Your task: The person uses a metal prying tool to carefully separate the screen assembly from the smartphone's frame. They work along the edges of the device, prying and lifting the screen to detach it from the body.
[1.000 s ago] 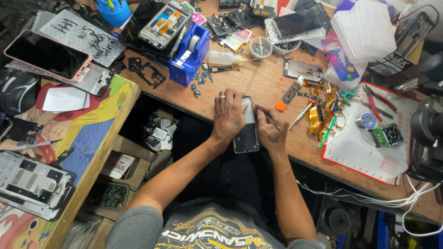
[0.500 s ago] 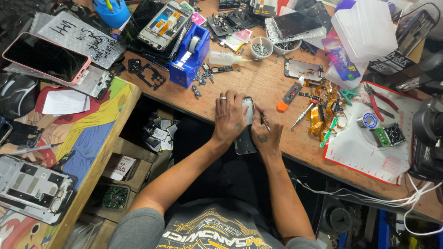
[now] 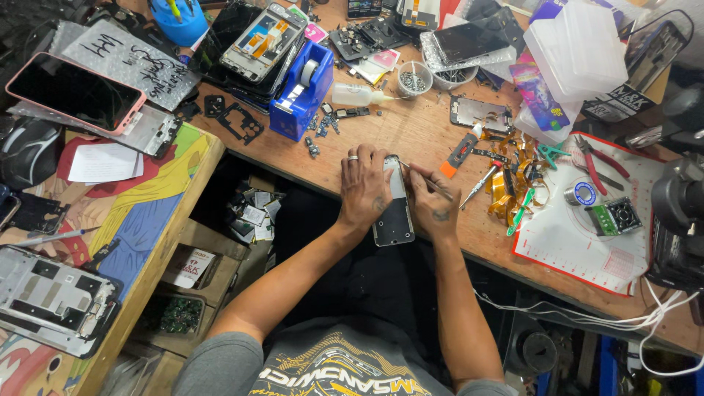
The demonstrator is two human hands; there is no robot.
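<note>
An opened phone body [image 3: 394, 209] lies at the front edge of the wooden workbench [image 3: 411, 139], overhanging it slightly. My left hand [image 3: 364, 187] presses down on its left side, a ring on one finger. My right hand [image 3: 431, 199] rests on the phone's right side and pinches a thin metal tool [image 3: 425, 178] whose tip touches the upper part of the phone.
A blue tape dispenser [image 3: 302, 89], a small bowl of screws [image 3: 414, 78], an orange-handled tool [image 3: 460, 150], a screwdriver [image 3: 480, 183], flex cables [image 3: 507, 192] and a white mat [image 3: 587, 220] with red pliers [image 3: 603, 163] surround the work. A pink phone [image 3: 73, 92] and a frame [image 3: 51, 297] lie on the left table.
Both hands stay on the phone. The right hand has shifted slightly on the phone and re-angled the thin tool.
</note>
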